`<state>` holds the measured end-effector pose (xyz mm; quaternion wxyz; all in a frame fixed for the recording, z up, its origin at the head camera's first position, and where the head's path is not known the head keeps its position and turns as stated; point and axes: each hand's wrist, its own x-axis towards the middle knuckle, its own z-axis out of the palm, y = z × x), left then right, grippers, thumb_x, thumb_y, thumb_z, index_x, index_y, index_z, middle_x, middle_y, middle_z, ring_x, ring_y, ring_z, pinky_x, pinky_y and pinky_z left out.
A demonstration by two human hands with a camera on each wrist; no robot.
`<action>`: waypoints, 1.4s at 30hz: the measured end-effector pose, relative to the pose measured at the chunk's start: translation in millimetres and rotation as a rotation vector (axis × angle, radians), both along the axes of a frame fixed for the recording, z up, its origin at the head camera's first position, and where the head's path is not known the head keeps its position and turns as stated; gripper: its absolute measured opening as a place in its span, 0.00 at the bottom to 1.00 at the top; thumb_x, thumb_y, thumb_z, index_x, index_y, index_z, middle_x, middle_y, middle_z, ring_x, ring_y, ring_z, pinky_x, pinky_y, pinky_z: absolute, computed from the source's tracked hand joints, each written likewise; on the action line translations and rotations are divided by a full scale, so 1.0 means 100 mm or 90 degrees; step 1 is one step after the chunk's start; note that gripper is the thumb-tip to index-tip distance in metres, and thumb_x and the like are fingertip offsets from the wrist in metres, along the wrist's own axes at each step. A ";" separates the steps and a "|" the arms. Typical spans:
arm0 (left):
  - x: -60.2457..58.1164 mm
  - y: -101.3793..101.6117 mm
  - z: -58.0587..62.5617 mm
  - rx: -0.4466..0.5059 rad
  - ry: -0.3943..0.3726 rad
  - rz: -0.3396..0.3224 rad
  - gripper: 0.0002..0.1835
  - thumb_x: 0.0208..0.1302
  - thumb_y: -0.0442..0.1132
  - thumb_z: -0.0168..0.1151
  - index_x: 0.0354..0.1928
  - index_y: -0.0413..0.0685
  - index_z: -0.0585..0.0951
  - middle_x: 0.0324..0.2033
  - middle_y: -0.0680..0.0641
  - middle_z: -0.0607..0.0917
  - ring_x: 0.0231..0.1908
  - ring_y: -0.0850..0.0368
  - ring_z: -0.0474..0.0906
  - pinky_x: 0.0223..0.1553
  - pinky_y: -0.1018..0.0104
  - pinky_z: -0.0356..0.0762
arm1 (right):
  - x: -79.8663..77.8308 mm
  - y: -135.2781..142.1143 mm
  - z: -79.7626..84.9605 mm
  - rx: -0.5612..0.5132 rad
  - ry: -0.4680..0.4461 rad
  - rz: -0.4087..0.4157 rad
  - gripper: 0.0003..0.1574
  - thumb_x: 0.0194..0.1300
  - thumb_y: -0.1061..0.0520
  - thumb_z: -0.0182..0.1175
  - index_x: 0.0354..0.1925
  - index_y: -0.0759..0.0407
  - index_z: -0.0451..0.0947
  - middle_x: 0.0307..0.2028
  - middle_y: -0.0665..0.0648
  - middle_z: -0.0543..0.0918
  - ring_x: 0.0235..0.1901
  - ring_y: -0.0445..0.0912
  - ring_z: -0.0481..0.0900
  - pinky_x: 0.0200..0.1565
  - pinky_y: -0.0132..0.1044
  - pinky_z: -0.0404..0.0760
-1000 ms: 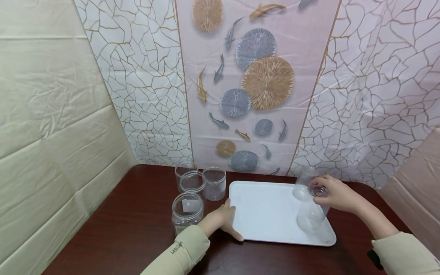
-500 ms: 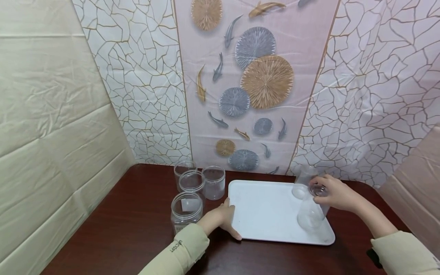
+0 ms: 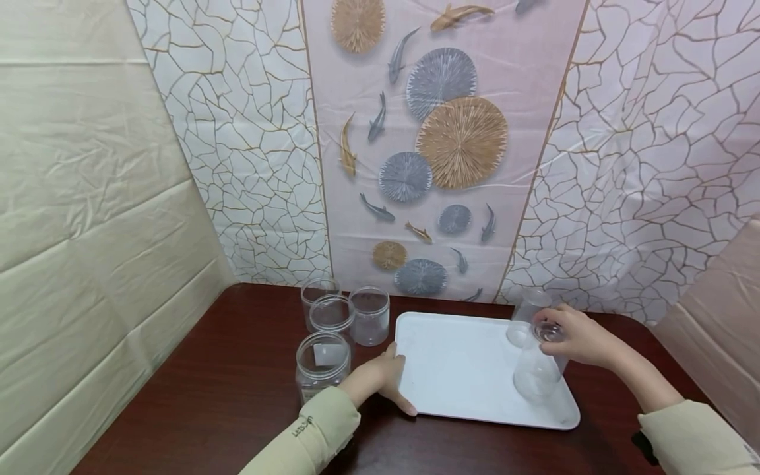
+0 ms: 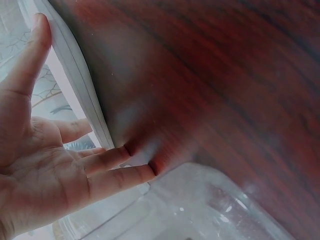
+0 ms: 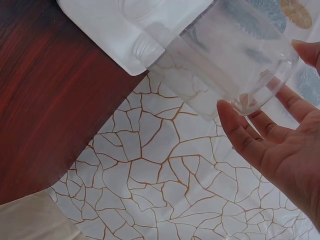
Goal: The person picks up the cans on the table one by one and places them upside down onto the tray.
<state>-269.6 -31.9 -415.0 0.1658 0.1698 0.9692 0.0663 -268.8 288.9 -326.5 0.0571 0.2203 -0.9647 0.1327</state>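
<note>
A white rectangular tray (image 3: 457, 369) lies on the dark red-brown table. At its left edge rests my left hand (image 3: 388, 377); in the left wrist view the thumb touches the rim and the fingers (image 4: 122, 177) reach out straight along the side, over the tabletop. On the tray's right part, my right hand (image 3: 578, 336) grips the upper end of a clear plastic jar (image 3: 536, 377), which looks upside down. The right wrist view shows fingers and thumb around that end of the jar (image 5: 235, 55). Just behind it another clear jar (image 3: 530, 307) stands on the tray.
Left of the tray stand several open clear jars; the nearest jar (image 3: 323, 369) has a label and is close to my left forearm. A patterned cloth (image 3: 415, 152) hangs behind the table (image 3: 196, 396), and a beige cloth (image 3: 107, 231) hangs at the left.
</note>
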 end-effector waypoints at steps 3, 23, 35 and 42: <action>0.00 0.00 0.00 0.000 -0.002 -0.002 0.57 0.30 0.64 0.69 0.63 0.42 0.59 0.66 0.39 0.51 0.63 0.46 0.56 0.59 0.61 0.62 | 0.00 -0.01 -0.01 0.003 -0.003 0.001 0.23 0.44 0.54 0.64 0.41 0.60 0.75 0.35 0.58 0.74 0.34 0.48 0.74 0.33 0.42 0.73; -0.01 0.01 0.02 0.023 -0.009 0.008 0.56 0.28 0.62 0.71 0.62 0.41 0.61 0.66 0.39 0.50 0.62 0.44 0.57 0.59 0.58 0.62 | 0.00 0.05 0.02 0.014 -0.086 0.039 0.28 0.41 0.53 0.68 0.42 0.61 0.72 0.38 0.63 0.73 0.39 0.56 0.74 0.37 0.46 0.73; -0.04 -0.01 -0.01 0.026 0.000 -0.005 0.57 0.28 0.63 0.71 0.61 0.40 0.62 0.65 0.38 0.51 0.62 0.45 0.57 0.57 0.58 0.64 | -0.06 -0.07 0.13 0.094 -0.143 0.020 0.30 0.39 0.54 0.70 0.41 0.61 0.70 0.40 0.63 0.73 0.41 0.56 0.73 0.39 0.49 0.73; -0.06 0.02 -0.02 -0.007 -0.007 -0.002 0.57 0.27 0.64 0.70 0.61 0.40 0.61 0.65 0.38 0.51 0.62 0.44 0.58 0.57 0.59 0.64 | -0.05 -0.08 0.09 0.095 -0.142 0.027 0.30 0.38 0.56 0.70 0.41 0.61 0.70 0.38 0.62 0.72 0.39 0.54 0.73 0.37 0.48 0.74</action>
